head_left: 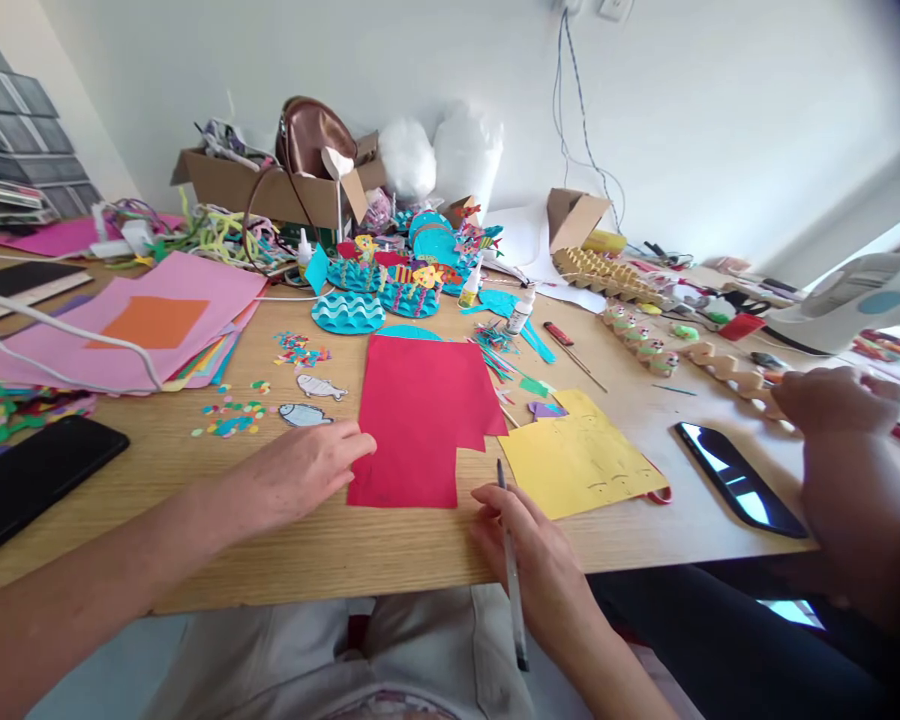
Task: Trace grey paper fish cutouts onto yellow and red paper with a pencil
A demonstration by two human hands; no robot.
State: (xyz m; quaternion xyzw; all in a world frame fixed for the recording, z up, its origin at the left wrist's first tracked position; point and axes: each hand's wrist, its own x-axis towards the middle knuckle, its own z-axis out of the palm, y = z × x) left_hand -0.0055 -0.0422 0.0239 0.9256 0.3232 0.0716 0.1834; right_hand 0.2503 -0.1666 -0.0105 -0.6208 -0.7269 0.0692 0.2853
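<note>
A red sheet of paper (412, 420), with a notch cut at its lower right corner, lies flat before me. My left hand (307, 470) has its bent fingers over the sheet's left edge, thumb close to the rim. Between the fingers of my right hand (532, 550) is a pen (511, 580), its dark tip pointing up and away from me. To the right lies a yellow sheet (581, 455) with pencil marks, partly over the red sheet's side. Two paper fish, one plain (321, 387) and one blue-grey (304, 414), rest beyond my left hand.
Confetti dots (236, 415), stacked coloured paper (172, 320) and a black phone (37, 480) lie left. Blue paper crafts (349, 312) and glue bottles (521, 310) stand behind. Another person's hand (840, 400) reaches in at right, past a second phone (739, 480).
</note>
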